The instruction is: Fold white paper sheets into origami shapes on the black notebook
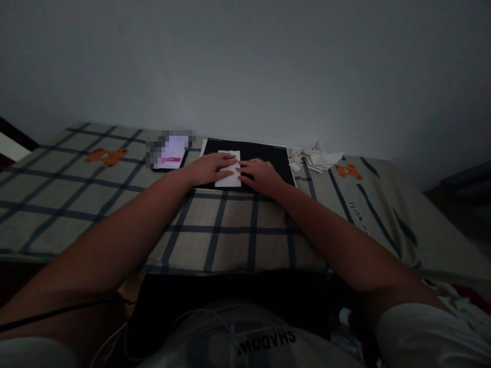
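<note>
A narrow white sheet of paper [226, 181], apparently folded, lies on a black board with a white edge [264, 150]. My left hand [209, 167] rests over the paper's left part, fingers stretched flat across it. From the other side, my right hand [263, 175] lies on the board with its fingertips at the paper's right edge, fingers spread. Neither hand grips the paper; both seem to press it down.
Left of the board lies a phone [171, 153] with a lit, partly blurred screen. A heap of crumpled or folded paper pieces [316, 157] sits to the right. Everything is on a checked cloth [233, 225] against a grey wall [245, 66].
</note>
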The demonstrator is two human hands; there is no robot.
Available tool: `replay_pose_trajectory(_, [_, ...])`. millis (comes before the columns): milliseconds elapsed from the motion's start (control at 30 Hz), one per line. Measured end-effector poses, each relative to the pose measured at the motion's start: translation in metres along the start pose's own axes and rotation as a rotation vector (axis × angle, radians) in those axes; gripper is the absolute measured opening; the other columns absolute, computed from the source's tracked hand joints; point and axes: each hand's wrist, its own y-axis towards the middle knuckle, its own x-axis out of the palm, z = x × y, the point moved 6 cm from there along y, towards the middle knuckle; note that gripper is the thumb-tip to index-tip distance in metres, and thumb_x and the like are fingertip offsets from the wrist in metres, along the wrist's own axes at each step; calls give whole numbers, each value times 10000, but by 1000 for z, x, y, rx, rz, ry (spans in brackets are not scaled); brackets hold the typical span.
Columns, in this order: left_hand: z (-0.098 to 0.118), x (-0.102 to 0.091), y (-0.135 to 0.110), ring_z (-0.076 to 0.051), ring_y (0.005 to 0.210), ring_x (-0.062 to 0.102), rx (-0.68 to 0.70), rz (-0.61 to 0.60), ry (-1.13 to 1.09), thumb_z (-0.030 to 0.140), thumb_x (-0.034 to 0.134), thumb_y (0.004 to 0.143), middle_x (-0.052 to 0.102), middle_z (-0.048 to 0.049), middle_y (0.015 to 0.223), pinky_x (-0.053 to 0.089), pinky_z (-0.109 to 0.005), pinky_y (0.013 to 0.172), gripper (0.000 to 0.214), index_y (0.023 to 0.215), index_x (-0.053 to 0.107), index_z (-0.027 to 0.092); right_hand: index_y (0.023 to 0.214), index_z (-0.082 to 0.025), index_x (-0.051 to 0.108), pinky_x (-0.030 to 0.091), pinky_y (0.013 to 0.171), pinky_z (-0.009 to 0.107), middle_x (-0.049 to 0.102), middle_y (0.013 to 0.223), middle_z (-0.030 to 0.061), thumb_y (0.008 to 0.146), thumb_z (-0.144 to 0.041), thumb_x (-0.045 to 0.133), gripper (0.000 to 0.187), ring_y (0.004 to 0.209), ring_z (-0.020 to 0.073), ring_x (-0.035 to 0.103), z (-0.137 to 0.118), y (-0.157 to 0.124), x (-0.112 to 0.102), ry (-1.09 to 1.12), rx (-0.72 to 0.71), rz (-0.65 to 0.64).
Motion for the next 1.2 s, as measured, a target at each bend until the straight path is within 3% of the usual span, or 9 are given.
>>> replay_pose_trajectory(233, [17,-16,-5,-293,1320,550,37,114,121,435,508,979,623,-135,1417,410,-436,1134,495,1365,642,155,1353,-263,668,441,989,472,587,1510,66,1047,-386,488,376,1334,292,510,1,0,1,4,6,-3])
replay_pose_trajectory(433, [21,-21,-5,-273,1159,612,51,111,93,402,523,966,714,-103,1232,450,-416,1035,377,1199,708,171,1357,-265,666,433,1005,474,582,1515,66,1045,-384,493,376,1347,289,503,1,0,0,3,14,-17])
replay_pose_trajectory(833, [11,-21,-7,-307,1236,563,-68,101,109,533,513,941,669,-100,1337,409,-449,1056,487,1262,679,207,1362,-272,665,436,996,478,584,1513,68,1051,-389,467,387,1324,294,519,0,0,0,1,13,-12])
replay_pose_trajectory(1200, [13,-22,-7,-343,1330,493,-155,45,168,519,511,953,607,-99,1448,381,-484,1071,499,1328,629,211,1362,-264,665,443,999,475,587,1511,66,1052,-382,471,384,1332,292,521,0,1,1,-4,12,-11])
